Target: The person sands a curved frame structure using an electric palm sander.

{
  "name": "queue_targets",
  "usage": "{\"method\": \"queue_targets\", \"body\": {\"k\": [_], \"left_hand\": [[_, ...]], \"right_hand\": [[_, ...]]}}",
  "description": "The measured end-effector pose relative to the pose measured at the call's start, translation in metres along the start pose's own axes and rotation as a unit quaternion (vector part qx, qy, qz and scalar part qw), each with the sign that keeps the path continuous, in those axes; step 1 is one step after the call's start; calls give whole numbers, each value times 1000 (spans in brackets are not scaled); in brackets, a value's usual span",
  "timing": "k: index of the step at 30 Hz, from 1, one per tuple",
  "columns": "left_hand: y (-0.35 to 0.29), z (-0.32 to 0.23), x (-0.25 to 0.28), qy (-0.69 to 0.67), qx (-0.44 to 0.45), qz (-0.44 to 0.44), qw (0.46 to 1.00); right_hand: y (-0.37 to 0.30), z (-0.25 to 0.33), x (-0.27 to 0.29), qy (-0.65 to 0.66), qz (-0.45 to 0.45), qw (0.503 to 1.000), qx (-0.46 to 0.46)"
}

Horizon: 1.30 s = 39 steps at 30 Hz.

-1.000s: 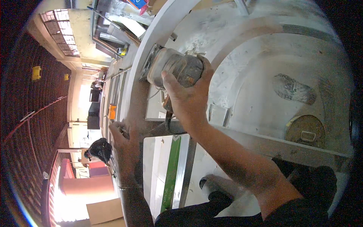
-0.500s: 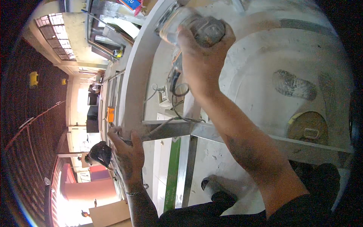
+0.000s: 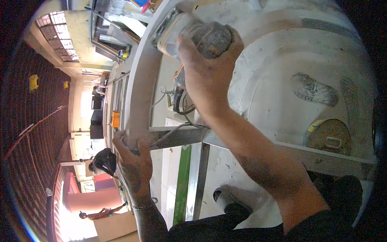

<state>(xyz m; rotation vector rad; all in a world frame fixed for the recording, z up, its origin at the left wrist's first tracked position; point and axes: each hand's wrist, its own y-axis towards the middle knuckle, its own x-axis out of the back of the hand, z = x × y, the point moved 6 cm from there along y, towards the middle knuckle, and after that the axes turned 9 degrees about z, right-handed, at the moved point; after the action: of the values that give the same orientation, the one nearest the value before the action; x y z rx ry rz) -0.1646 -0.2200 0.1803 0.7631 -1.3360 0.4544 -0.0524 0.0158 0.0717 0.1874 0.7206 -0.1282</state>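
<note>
My right hand [image 3: 211,66] is closed round the dark, dusty top of a power sander [image 3: 177,34]. The sander's flat pad lies against the curved part of a pale grey frame [image 3: 137,92], and the tool looks blurred. From its orange-and-black rear end [image 3: 179,78] a dark cord [image 3: 177,131] trails down over the frame's crossbar. Nearer to me, my left hand [image 3: 135,167] grips the frame at its left edge, thumb on the upper face and fingertips over the side. Part of those fingers is hidden.
On the dusty floor at right lies a round brown disc [image 3: 328,137] with a handle, past a dark footprint [image 3: 314,89]. A green-striped white board [image 3: 182,185] lies below the crossbar. Beyond the frame, a person in a black cap [image 3: 105,161] and another person [image 3: 102,213] are visible.
My right hand and the sander have shifted left and slightly toward me along the frame. My left hand keeps its hold. Another person's outstretched arm now shows more at lower left.
</note>
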Motion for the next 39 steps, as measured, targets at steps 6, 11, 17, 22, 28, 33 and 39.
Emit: {"method": "queue_targets", "body": {"k": [6,11,17,22,28,33,39], "left_hand": [[2,-1,-2,10,-44,-23,999],[2,-6,2,2,-31,-15,999],[5,-4,0,1,-20,-18,1000],[6,-4,-1,-11,-31,-31,999],[5,-6,2,-10,-36,-22,999],[3,-8,1,-39,-43,-8,998],[2,-9,0,-53,-43,-13,998]], "right_hand": [[7,6,5,82,23,996,-4],[-15,9,3,2,29,999,-42],[-37,13,-3,-49,113,992,-20],[-56,13,-5,-39,152,986,-63],[-55,21,-6,-55,153,985,-59],[-41,15,-4,-52,123,990,-54],[-15,15,-1,-26,50,998,-30]]}}
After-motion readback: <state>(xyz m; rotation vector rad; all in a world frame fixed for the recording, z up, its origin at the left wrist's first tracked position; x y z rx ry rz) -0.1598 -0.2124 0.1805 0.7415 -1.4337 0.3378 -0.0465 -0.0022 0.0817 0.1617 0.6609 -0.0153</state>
